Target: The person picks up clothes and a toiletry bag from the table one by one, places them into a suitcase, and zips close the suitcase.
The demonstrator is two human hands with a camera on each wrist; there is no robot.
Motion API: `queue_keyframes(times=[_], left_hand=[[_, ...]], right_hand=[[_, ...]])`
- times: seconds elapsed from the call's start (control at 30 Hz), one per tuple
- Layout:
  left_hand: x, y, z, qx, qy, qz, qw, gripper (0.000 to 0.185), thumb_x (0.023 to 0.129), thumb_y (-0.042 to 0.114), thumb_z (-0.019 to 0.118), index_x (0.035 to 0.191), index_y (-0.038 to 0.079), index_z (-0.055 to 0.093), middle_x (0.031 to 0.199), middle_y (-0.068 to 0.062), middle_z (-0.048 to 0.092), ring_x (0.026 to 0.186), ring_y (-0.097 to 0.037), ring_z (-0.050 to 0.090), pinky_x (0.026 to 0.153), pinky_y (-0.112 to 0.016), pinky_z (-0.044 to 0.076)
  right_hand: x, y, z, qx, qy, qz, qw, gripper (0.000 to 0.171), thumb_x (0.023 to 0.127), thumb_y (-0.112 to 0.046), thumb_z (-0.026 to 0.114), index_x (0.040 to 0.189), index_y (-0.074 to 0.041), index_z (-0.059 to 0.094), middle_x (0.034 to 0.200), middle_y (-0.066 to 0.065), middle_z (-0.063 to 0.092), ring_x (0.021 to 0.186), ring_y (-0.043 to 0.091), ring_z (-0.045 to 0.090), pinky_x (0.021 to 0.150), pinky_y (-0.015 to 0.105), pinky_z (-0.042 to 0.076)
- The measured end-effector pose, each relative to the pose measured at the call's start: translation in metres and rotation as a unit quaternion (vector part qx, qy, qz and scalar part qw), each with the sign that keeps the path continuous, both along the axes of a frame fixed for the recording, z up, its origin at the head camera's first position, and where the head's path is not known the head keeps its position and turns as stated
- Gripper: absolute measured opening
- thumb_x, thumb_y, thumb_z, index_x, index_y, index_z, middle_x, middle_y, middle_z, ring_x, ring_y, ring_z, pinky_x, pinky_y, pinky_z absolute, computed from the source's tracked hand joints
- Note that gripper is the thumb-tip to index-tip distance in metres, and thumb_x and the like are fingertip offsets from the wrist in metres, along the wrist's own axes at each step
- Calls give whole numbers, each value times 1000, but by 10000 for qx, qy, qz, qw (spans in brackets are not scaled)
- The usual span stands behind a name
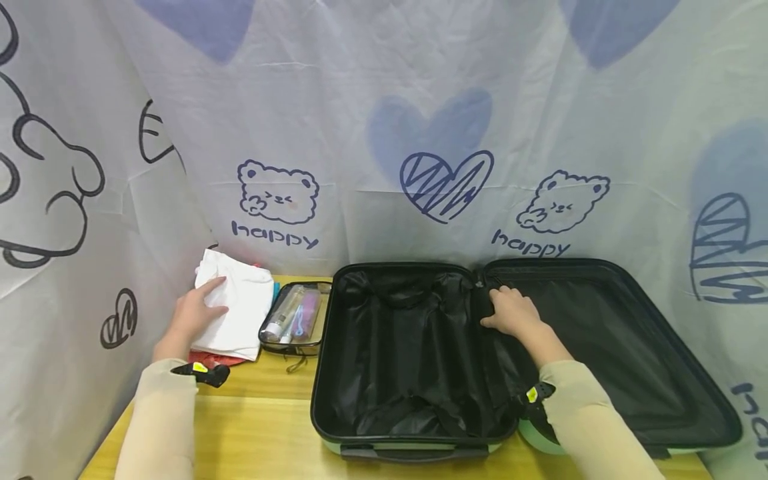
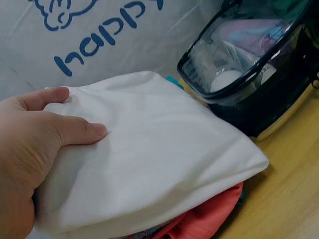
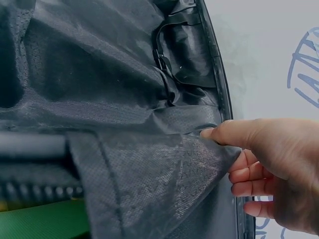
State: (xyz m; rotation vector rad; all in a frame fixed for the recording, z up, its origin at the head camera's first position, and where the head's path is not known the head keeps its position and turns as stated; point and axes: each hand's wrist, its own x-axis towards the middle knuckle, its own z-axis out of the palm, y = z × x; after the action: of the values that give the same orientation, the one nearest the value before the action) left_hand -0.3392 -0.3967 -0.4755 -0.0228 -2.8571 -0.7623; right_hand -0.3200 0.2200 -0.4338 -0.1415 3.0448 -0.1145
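Note:
A folded white cloth [image 2: 164,129] lies on top of a stack at the left, with a red cloth [image 2: 214,209] showing below it. My left hand [image 1: 195,313] rests at the cloth's left edge, thumb and index finger extended over its top and spread apart. The other fingers are hidden. On the right, my right hand [image 3: 279,169] pinches the corner of a black fabric flap [image 3: 159,174] between thumb and fingers. This flap runs along the hinge side of an opened suitcase [image 1: 324,347], whose black-lined lid half [image 1: 600,340] lies back beneath my right forearm.
A clear-topped toiletry pouch [image 1: 267,327] holding a bottle and small items stands between the cloth stack and the suitcase. All sits on a yellow wooden table [image 1: 258,427]. A printed white curtain [image 1: 360,133] hangs behind and along the left side.

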Motion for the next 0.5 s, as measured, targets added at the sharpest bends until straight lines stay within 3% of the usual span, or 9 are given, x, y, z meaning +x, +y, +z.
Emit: queue_keyframes(times=[0.3,0.5], left_hand=[[4,15,24,55,384,-106,9992,65,85,8,70,145,9,46,136,-39,47,119,-58,46,99,-67,37],[17,20,40,-52,546,-152,9984,65,85,9,70,145,9,45,131,-43,48,114,-60,48,95,-68,39]], right_hand=[[0,2,4,17,137,36,9999,70,83,-33,75,135,8,50,132,28,53,122,46,48,101,61,41],[3,0,2,219,285,187,9992,71,82,-36,76,135,6,51,133,27,53,122,46,48,99,60,41]])
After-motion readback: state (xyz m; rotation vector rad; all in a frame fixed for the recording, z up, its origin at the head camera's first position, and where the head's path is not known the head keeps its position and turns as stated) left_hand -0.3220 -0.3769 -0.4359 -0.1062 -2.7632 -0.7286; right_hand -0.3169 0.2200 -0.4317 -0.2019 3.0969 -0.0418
